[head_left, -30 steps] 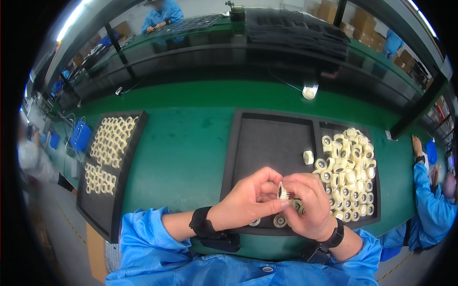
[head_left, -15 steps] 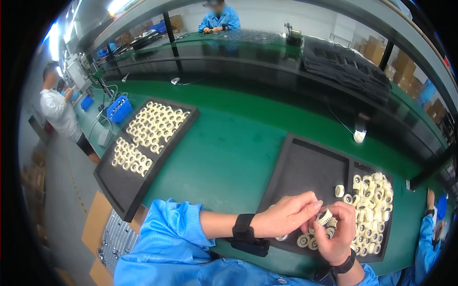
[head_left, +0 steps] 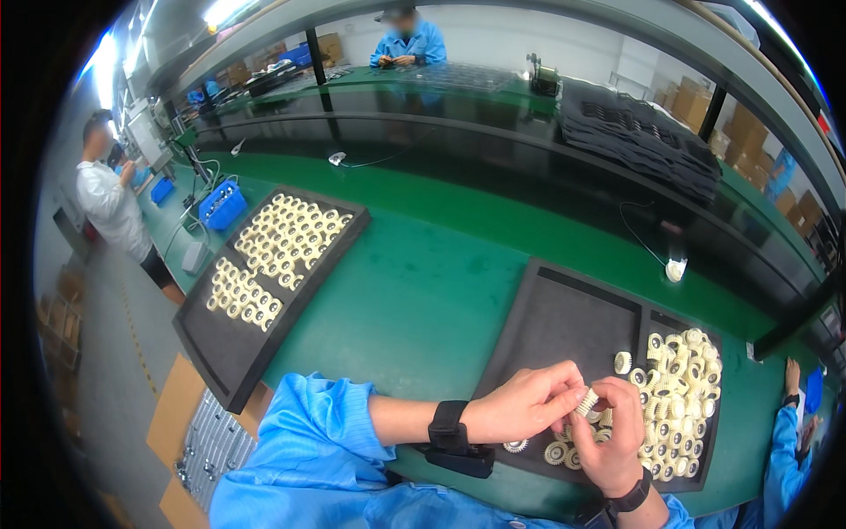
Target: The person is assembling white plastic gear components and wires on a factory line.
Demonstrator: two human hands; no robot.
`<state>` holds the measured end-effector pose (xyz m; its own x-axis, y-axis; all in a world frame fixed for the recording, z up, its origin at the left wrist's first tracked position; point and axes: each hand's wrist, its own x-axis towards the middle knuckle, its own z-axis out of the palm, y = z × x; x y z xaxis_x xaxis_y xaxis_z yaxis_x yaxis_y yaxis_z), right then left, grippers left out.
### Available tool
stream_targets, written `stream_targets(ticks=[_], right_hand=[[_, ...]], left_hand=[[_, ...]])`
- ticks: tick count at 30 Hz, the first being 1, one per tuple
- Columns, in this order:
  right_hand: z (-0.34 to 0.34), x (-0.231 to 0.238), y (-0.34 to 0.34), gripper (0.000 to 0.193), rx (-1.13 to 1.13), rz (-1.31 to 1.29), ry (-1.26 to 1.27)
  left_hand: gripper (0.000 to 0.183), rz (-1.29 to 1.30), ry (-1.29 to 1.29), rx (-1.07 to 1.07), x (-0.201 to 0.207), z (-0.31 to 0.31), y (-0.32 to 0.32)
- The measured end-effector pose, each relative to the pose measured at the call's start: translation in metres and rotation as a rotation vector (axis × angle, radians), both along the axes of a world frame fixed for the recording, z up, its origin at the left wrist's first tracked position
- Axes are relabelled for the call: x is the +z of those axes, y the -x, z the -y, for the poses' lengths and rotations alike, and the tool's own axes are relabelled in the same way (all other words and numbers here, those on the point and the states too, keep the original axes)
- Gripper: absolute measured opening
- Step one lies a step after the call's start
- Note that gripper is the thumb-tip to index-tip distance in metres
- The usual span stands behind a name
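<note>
Between my two hands is a small cream toothed gear (head_left: 588,403), raised over the black tray on the right (head_left: 568,319). My right hand (head_left: 612,441) pinches it between thumb and fingers. From the other side my left hand (head_left: 529,404) presses thumb and fingertips together against the gear's edge; the exact contact is partly hidden. Loose gears (head_left: 555,452) lie in the tray below my hands, some covered by them. A crowded heap of cream gears with dark centres (head_left: 677,406) fills the tray's right section, and a single gear (head_left: 623,362) stands near the divider.
Another black tray (head_left: 216,357) at the left holds rows of similar gears. Beside it are a blue bin (head_left: 222,206) and, lower down, a cardboard box (head_left: 172,414) of metal parts. A co-worker's arm (head_left: 784,441) shows at far right; other people work behind the shelf and at left.
My hands have come closer together around the gear, and the gear has turned. My left fingertips now meet it. The whole view has shifted slightly.
</note>
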<state>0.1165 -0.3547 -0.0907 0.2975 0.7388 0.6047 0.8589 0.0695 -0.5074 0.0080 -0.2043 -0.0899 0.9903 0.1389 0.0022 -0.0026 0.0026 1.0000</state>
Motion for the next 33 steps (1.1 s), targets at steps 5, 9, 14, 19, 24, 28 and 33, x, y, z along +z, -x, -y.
stream_targets(ticks=[5, 9, 14, 19, 24, 28, 33], right_hand=[[0.0, 0.0, 0.001, 0.04, 0.013, -0.006, 0.006], [0.0, 0.0, 0.001, 0.04, 0.022, -0.001, 0.014], [0.001, 0.002, 0.001, 0.04, 0.005, -0.017, 0.047], [-0.005, 0.009, 0.005, 0.038, -0.005, -0.013, 0.046], [-0.001, 0.005, 0.004, 0.038, -0.018, -0.031, 0.079], [-0.001, 0.018, 0.003, 0.041, -0.004, -0.115, 0.113], [-0.004, 0.016, -0.002, 0.042, -0.029, -0.151, 0.18]], left_hand=[[0.023, -0.01, 0.002, -0.01, 0.001, 0.0, 0.002], [0.022, -0.016, -0.03, -0.034, 0.001, -0.003, 0.001], [0.02, 0.038, -0.299, 0.15, 0.014, -0.045, -0.01], [0.027, 0.082, -0.866, 0.732, -0.008, -0.186, -0.032], [0.051, -0.488, -1.045, 1.121, -0.017, -0.319, -0.034], [0.049, -0.817, -0.988, 1.229, -0.026, -0.391, -0.036], [0.05, -1.164, -1.095, 1.12, -0.04, -0.434, -0.031]])
